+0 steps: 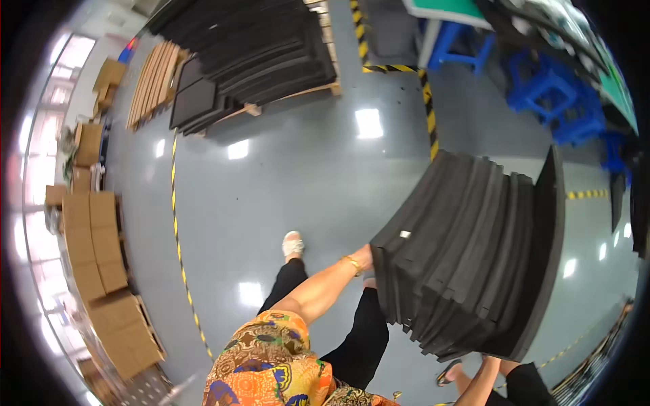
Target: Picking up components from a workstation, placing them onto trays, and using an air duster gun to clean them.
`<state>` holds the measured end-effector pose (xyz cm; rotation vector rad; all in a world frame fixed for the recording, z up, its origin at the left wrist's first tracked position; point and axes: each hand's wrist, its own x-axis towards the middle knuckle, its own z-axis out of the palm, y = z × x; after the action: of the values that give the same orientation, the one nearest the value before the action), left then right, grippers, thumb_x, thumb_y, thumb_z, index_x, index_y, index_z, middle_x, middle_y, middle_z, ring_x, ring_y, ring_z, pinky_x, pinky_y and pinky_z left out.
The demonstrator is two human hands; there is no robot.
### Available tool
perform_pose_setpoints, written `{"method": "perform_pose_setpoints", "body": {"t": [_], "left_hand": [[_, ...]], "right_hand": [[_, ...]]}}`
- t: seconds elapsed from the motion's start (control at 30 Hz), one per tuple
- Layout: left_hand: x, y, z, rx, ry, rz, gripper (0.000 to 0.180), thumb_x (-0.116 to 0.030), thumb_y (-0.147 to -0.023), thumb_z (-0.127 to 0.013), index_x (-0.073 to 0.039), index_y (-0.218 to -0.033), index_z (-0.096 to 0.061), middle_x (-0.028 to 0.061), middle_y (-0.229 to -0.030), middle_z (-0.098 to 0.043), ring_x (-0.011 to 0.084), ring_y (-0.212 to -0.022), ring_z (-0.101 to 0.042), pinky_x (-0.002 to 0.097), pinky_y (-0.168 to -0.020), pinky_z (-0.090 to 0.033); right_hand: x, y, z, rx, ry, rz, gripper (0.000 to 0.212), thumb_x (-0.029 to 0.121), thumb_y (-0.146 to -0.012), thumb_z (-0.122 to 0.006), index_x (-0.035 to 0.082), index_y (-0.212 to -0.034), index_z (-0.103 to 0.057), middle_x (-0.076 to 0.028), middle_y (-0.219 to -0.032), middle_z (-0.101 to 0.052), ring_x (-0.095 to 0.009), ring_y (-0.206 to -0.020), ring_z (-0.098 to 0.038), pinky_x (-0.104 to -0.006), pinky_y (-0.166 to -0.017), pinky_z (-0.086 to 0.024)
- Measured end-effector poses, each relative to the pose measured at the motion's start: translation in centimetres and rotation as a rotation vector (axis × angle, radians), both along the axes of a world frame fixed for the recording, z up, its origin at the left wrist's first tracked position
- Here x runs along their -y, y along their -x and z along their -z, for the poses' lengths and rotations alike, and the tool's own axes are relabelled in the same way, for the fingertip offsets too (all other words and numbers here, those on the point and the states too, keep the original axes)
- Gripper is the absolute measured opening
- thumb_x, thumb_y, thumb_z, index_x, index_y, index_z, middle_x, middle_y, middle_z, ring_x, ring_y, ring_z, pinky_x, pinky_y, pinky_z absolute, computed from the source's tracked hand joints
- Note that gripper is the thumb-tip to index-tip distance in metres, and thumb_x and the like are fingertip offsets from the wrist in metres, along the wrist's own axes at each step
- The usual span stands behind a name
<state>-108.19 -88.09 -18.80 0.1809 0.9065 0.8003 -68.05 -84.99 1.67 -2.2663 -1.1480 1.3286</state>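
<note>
A thick, tilted stack of black foam-like sheets fills the right of the view, with a larger black panel along its right side. My left hand, below a gold bracelet, closes on the stack's left edge; its fingertips are hidden behind the sheets. From the lower edge a forearm, seemingly my own, brings my right hand to the stack's near right corner. The sheets cover most of that hand's fingers. A small white patch shows on the stack.
Far ahead, more black sheets lie piled on a wooden pallet. Cardboard boxes line the left. Blue stools stand at the right near a green-topped table. Another person's sandalled foot is at lower right. Striped tape marks the floor.
</note>
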Motion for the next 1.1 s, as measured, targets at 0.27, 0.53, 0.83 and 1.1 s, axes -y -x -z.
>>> {"method": "perform_pose_setpoints", "body": {"t": [0.27, 0.53, 0.83, 1.1], "left_hand": [[19.7, 26.8, -13.7, 0.134, 0.092, -0.623, 0.053, -0.039, -0.096, -0.041, -0.007, -0.137, -0.036, 0.0086, -0.140, -0.038, 0.0208, -0.128, -0.038, 0.0370, -0.107, -0.032], [38.6, 53.1, -26.5, 0.042, 0.021, -1.274, 0.053, -0.038, -0.096, -0.039, -0.005, -0.137, -0.035, 0.0097, -0.139, -0.041, 0.0274, -0.124, -0.042, 0.0436, -0.104, -0.037], [48.1, 71.1, -42.8, -0.434, -0.209, -1.478, 0.053, -0.038, -0.096, -0.038, -0.004, -0.136, -0.036, 0.0110, -0.138, -0.041, 0.0286, -0.123, -0.043, 0.0436, -0.104, -0.037], [50.4, 86.6, -43.7, -0.676, -0.502, -1.491, 0.053, -0.038, -0.096, -0.037, -0.002, -0.136, -0.036, 0.0121, -0.137, -0.042, 0.0297, -0.122, -0.043, 0.0437, -0.104, -0.037]], "right_hand": [[1.2, 39.3, -15.1, -0.212, 0.092, -0.467, 0.039, 0.024, -0.094, -0.042, -0.003, -0.120, -0.052, -0.009, -0.111, -0.058, -0.016, -0.098, -0.053, -0.0290, -0.087, -0.042], [8.3, 75.5, -23.7, -0.454, -0.044, -1.059, 0.043, 0.028, -0.095, -0.044, 0.002, -0.129, -0.048, -0.014, -0.126, -0.054, -0.020, -0.118, -0.048, -0.0296, -0.100, -0.034], [12.5, 100.5, -36.4, -0.680, -0.139, -1.404, 0.054, 0.043, -0.091, -0.043, 0.004, -0.128, -0.049, -0.018, -0.121, -0.056, -0.029, -0.114, -0.053, -0.0346, -0.095, -0.039], [14.5, 117.7, -38.7, -0.724, -0.374, -1.531, 0.053, 0.045, -0.091, -0.036, 0.008, -0.126, -0.051, -0.017, -0.120, -0.057, -0.035, -0.116, -0.050, -0.0405, -0.099, -0.037]]}}
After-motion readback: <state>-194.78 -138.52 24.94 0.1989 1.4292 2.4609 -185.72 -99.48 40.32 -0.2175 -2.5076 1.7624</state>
